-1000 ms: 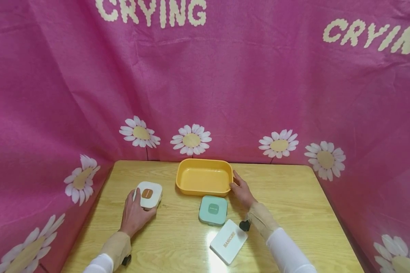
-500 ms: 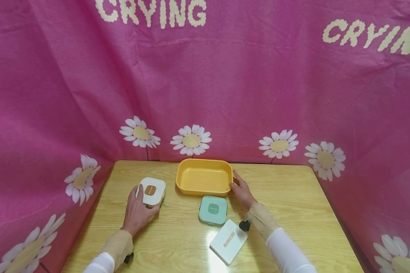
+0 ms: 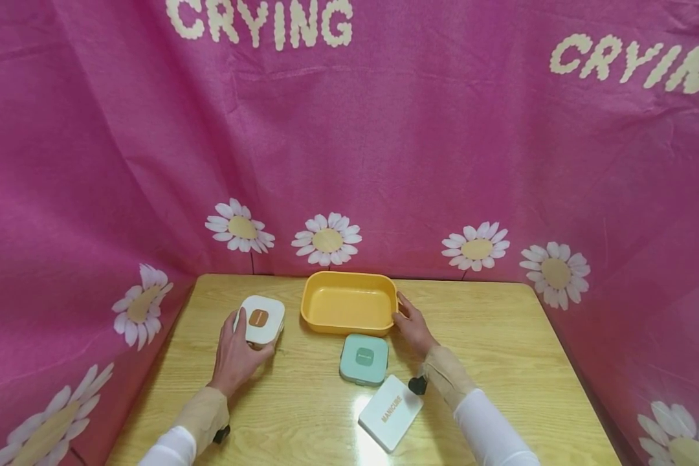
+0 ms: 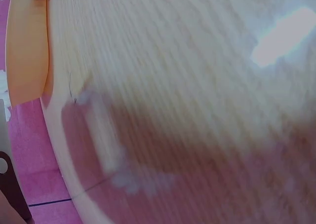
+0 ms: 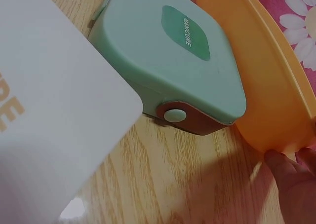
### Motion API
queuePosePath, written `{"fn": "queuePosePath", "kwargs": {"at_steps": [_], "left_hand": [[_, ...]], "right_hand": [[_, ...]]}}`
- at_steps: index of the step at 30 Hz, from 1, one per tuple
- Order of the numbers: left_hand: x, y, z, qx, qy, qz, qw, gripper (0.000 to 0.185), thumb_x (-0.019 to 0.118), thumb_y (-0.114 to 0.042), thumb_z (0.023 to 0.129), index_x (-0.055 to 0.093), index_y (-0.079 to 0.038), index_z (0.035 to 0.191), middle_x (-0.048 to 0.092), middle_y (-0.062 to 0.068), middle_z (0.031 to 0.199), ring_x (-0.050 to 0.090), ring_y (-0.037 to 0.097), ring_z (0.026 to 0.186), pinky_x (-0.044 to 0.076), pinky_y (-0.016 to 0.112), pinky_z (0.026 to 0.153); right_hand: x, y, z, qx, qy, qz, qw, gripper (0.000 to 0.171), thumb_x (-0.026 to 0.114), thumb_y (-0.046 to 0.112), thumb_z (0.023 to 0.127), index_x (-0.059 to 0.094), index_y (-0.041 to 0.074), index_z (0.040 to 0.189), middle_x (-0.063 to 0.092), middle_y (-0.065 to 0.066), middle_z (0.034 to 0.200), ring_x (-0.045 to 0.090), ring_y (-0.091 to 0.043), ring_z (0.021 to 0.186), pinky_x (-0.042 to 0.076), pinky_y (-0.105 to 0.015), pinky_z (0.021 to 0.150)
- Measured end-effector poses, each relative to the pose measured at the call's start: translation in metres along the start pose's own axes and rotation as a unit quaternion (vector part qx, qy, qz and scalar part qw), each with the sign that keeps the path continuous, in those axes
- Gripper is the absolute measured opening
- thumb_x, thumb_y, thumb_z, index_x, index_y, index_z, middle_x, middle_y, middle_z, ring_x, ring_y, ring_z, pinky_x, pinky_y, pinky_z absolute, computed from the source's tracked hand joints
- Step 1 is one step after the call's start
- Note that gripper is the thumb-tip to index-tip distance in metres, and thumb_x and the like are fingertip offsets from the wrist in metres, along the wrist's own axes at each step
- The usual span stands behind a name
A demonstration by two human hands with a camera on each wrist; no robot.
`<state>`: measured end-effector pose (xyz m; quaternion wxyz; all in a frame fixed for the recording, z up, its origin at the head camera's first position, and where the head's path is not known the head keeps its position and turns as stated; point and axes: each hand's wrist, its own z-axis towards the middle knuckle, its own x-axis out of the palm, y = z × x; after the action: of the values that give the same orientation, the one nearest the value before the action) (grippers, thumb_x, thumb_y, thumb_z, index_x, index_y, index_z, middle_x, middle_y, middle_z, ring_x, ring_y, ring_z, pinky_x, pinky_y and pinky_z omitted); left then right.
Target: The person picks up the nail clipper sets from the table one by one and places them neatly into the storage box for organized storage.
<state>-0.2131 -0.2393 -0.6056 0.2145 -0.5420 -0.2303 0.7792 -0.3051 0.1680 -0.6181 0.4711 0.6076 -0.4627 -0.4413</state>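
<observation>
My left hand (image 3: 237, 356) grips a white square case (image 3: 266, 316) with a brown label, thumb on its near right side and fingers along its left. In the left wrist view only an edge of that case shows, with a brown strap (image 4: 11, 184); it is lifted above the tabletop. At the right end of a yellow plastic basin (image 3: 349, 307), my right hand (image 3: 415, 330) holds the wall near the rim. The right wrist view has the thumb (image 5: 281, 167) against the basin's outer side. Nothing lies inside the basin.
Close in front of the basin sits a mint-green manicure case (image 3: 364, 359) with a brown strap and button. A flat white case (image 3: 391, 413) lettered MANICURE lies nearer, under the right wrist. Pink curtain (image 3: 419, 162) with daisies surrounds the wooden table (image 3: 489, 362).
My left hand has carried the white square case a little forward and to the right, toward the basin. The right hand and the basin have stayed in place.
</observation>
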Motion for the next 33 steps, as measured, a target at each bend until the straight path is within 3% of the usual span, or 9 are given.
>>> {"fn": "queuePosePath", "kwargs": {"at_steps": [9, 18, 25, 33], "left_hand": [[-0.002, -0.012, 0.009, 0.008, 0.002, -0.014, 0.9999, 0.112, 0.088, -0.033, 0.073, 0.031, 0.007, 0.160, 0.035, 0.033, 0.157, 0.039, 0.049, 0.142, 0.041, 0.061, 0.112], [-0.001, -0.026, 0.018, 0.015, 0.011, -0.018, 0.9997, 0.113, 0.088, -0.036, 0.074, 0.029, 0.004, 0.162, 0.033, 0.031, 0.160, 0.036, 0.048, 0.145, 0.040, 0.061, 0.114], [0.001, -0.040, 0.024, 0.013, 0.020, -0.030, 0.9993, 0.114, 0.088, -0.037, 0.075, 0.028, 0.003, 0.163, 0.030, 0.029, 0.162, 0.034, 0.046, 0.147, 0.038, 0.061, 0.117], [0.014, -0.046, 0.029, 0.036, 0.002, -0.042, 0.9985, 0.112, 0.089, -0.035, 0.073, 0.032, 0.005, 0.161, 0.034, 0.030, 0.159, 0.039, 0.047, 0.143, 0.041, 0.062, 0.114]], "right_hand": [[-0.002, -0.001, -0.001, 0.004, -0.003, -0.008, 1.000, 0.066, 0.043, 0.003, 0.109, 0.015, 0.005, 0.168, 0.029, -0.031, 0.166, 0.038, -0.044, 0.150, 0.038, -0.052, 0.117], [-0.002, 0.001, 0.000, 0.008, 0.001, 0.043, 0.999, 0.065, 0.041, 0.001, 0.109, 0.014, 0.004, 0.168, 0.028, -0.030, 0.166, 0.038, -0.044, 0.150, 0.036, -0.052, 0.119], [-0.003, -0.003, 0.004, 0.007, -0.011, 0.000, 1.000, 0.065, 0.043, 0.002, 0.108, 0.017, 0.003, 0.167, 0.031, -0.031, 0.165, 0.040, -0.043, 0.149, 0.037, -0.052, 0.118], [-0.002, -0.002, 0.004, 0.002, -0.013, -0.016, 1.000, 0.064, 0.043, 0.000, 0.108, 0.018, 0.002, 0.167, 0.031, -0.032, 0.164, 0.039, -0.045, 0.149, 0.038, -0.054, 0.118]]}}
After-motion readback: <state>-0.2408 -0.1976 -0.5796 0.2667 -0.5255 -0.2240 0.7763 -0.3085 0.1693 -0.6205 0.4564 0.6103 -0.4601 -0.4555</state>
